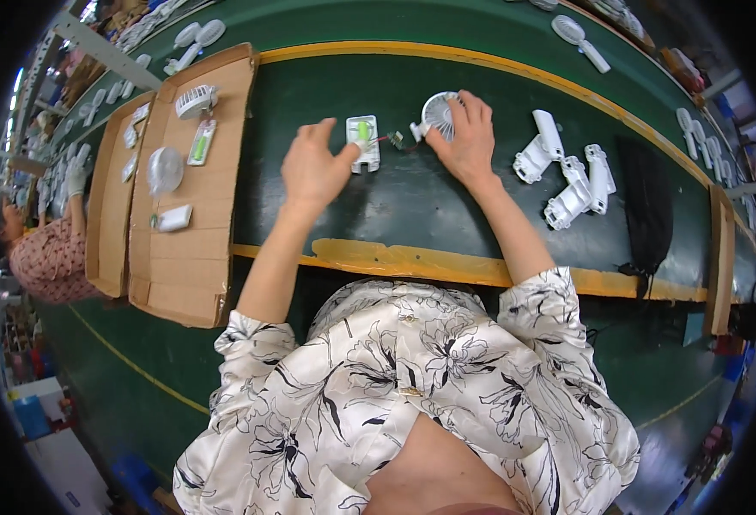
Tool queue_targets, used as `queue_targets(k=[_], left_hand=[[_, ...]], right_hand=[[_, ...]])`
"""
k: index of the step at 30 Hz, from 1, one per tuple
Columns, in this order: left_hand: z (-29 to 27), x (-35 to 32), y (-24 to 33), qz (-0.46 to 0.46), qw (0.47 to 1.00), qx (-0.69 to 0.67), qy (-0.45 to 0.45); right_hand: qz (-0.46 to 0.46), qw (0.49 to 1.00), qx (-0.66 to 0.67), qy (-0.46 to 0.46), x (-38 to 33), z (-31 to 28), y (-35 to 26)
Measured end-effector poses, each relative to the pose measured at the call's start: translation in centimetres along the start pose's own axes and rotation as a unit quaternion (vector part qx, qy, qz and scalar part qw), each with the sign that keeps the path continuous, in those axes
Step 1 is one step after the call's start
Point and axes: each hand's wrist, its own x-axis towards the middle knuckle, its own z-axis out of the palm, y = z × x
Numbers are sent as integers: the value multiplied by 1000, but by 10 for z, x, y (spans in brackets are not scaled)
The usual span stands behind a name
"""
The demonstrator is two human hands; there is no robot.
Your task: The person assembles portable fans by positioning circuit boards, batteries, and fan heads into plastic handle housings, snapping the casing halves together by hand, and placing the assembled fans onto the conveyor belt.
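My right hand [468, 142] is at a white round fan head [438, 113], with its thumb on the near rim and its fingers over the far right edge. To the left lies a white handle shell [363, 159] with a green battery [363, 131] in it. Thin wires and a small circuit board [397, 139] run between the shell and the fan head. My left hand [316, 167] is beside the shell, thumb and fingers spread apart. Its thumb tip overlaps the shell's left edge; whether it presses on it I cannot tell.
On the left, a cardboard tray [197, 270] holds a fan head [196, 101] and other parts. Several white handle shells [567, 204] lie right, beside a black cloth-like item [650, 206]. Finished-looking fans [579, 41] lie on the green surface beyond the yellow edge. Another person [51, 257] sits far left.
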Motion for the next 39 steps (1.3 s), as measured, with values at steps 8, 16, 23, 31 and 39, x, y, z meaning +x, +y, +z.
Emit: queue_targets(k=[8,16,23,31,39], left_hand=[[30,-20,-9,272,960,-23,-65],[-13,-56,-22,92,971,-203,-87],[-4,-49,-3,195,963,-54,-177],[17,-40,7,163,950,-19,-265],[15,-47,-4,-231,663,-588,-401]], right_hand=[[61,994,30,-88,-26,-69,-2],[195,963,-20,-187,-9,-62,-15],[183,964,-3,-191,-12,-61,-21],[266,922,281,-20,-8,-48,-22],[365,686,629,-22,33,-56,-41]])
